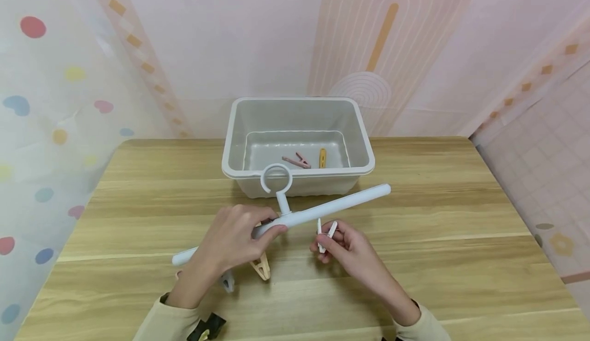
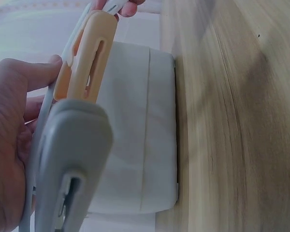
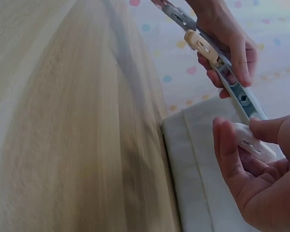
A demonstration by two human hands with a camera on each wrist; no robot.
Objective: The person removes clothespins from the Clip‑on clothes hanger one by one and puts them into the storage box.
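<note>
My left hand (image 1: 237,238) grips a pale blue clothes hanger (image 1: 341,204) by its bar near the middle, its ring hook (image 1: 276,178) pointing up. On the bar hang a peach clothespin (image 2: 89,58) and a grey clothespin (image 2: 75,154); in the head view the hand partly covers both. A pinkish tip (image 3: 158,3) shows at the bar's far end in the right wrist view. Right of the bar's middle and a little below it, my right hand (image 1: 352,249) pinches a white clothespin (image 1: 325,237) between thumb and fingers, its two handles pointing up.
Behind the hanger, a light grey plastic tub (image 1: 299,186) stands at the back of the wooden table (image 1: 461,238). Inside it lie a pink clothespin (image 1: 298,162) and a yellow clothespin (image 1: 322,158). A patterned wall covering (image 1: 258,34) rises behind the table.
</note>
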